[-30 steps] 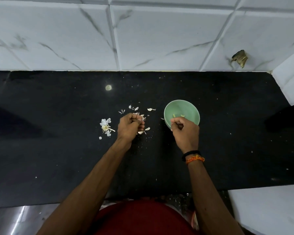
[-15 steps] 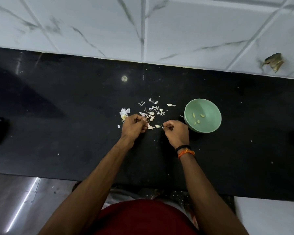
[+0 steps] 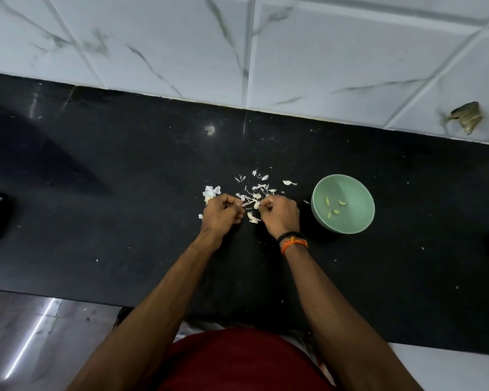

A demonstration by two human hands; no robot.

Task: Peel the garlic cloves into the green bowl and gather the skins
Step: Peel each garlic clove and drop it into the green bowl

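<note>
Hands meet over the black stone worktop (image 3: 378, 277), close to each other. The left hand (image 3: 222, 211) has its fingers curled in, and the right hand (image 3: 280, 214) has curled fingers too. Between their fingertips sits a small pale garlic clove (image 3: 256, 204), and both hands seem to pinch it. Thin white garlic skins (image 3: 256, 187) lie scattered on the worktop just behind the hands. A little white clump of garlic (image 3: 211, 191) sits just behind the left hand. The round green bowl (image 3: 350, 224) stands on the worktop just to the right of the right hand. Four peeled yellowish cloves (image 3: 335, 206) lie inside it. The right wrist wears a black and an orange band (image 3: 293, 241).
</note>
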